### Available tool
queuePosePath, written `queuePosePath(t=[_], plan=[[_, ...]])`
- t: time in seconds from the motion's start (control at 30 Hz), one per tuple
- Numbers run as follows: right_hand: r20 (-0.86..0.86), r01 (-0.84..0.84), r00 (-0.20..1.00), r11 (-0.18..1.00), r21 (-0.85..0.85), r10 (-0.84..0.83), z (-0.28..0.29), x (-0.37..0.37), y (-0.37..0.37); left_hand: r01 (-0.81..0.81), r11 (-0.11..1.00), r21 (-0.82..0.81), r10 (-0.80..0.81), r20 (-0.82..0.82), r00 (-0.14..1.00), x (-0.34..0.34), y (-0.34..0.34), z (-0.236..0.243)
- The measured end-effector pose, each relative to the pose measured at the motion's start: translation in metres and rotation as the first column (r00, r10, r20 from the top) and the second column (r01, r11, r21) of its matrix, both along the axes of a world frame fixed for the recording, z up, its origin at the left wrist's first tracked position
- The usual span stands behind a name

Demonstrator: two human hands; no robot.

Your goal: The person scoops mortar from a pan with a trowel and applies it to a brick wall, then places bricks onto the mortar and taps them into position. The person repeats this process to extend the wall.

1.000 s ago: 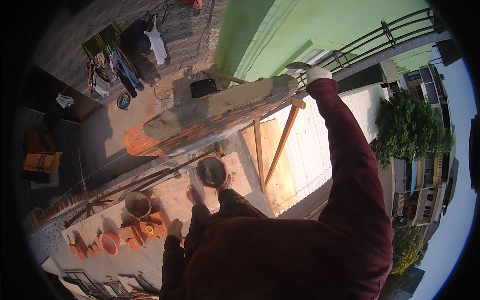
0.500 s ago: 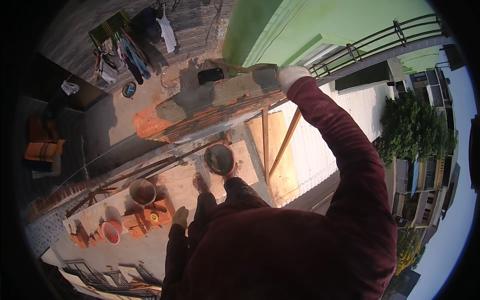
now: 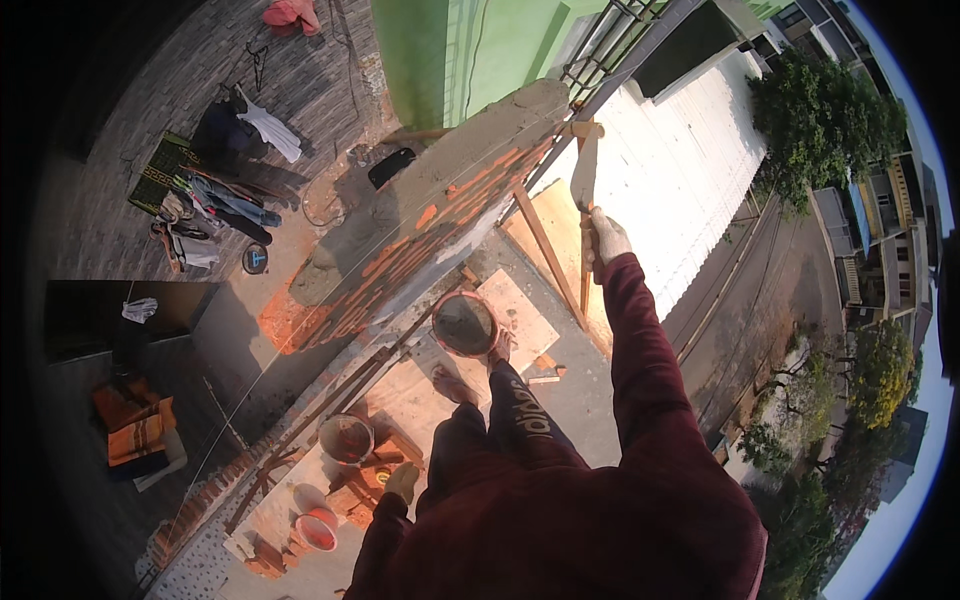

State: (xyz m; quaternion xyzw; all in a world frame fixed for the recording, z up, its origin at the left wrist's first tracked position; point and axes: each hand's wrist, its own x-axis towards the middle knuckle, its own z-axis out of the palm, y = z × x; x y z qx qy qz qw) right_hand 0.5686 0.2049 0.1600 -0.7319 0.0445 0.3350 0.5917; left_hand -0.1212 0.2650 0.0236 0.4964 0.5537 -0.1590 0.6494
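My right hand (image 3: 608, 238), in a pale glove, is closed on a trowel (image 3: 585, 175). The grey blade points away from me, over the white corrugated roof and right of the brick wall (image 3: 400, 265). Grey mortar (image 3: 470, 140) covers the wall's top in a long layer, with a thin string running along it. My left hand (image 3: 403, 482), also gloved, hangs low at my side beside some bricks (image 3: 355, 498); its fingers look loosely stretched and nothing shows in them. At my feet stands a bucket (image 3: 465, 322) with grey mortar in it.
A second bucket (image 3: 346, 438) and a red bucket (image 3: 317, 528) stand on boards to the left. Slanted wooden props (image 3: 550, 255) rise beside the wall. White roof sheets (image 3: 670, 160) spread on the right, with a street (image 3: 745, 300) below. Clothes (image 3: 225, 205) hang at the upper left.
My right hand has drawn back from the wall's far end toward me, and the trowel now shows plainly. The view has turned, and more mortar-covered wall top is visible.
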Motion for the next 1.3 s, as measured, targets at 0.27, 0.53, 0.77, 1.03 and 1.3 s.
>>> queuePosePath(t=[0.27,0.53,0.77,1.03,1.3], plan=[[-0.084,0.13,0.991,0.885,0.448,-0.103,-0.114,0.048,0.098,0.124,0.99,-0.066,-0.128,-0.059,0.99,0.104,0.012,0.04],[-0.05,-0.025,0.997,0.877,0.48,0.056,-0.139,-0.028,0.102,0.103,0.994,-0.036,-0.106,-0.103,0.989,0.121,-0.035,0.0],[0.078,-0.199,0.98,0.919,0.341,0.184,-0.134,-0.134,0.13,0.122,0.992,-0.028,-0.125,-0.141,0.982,0.137,-0.037,-0.007],[0.202,-0.332,0.935,0.921,0.205,0.292,-0.138,-0.18,0.104,0.205,0.979,0.013,-0.2,-0.158,0.967,0.16,-0.044,-0.008],[0.125,-0.32,0.941,0.946,0.04,0.313,-0.017,-0.079,0.072,0.162,0.987,0.018,-0.158,-0.138,0.978,0.16,-0.082,-0.016]])
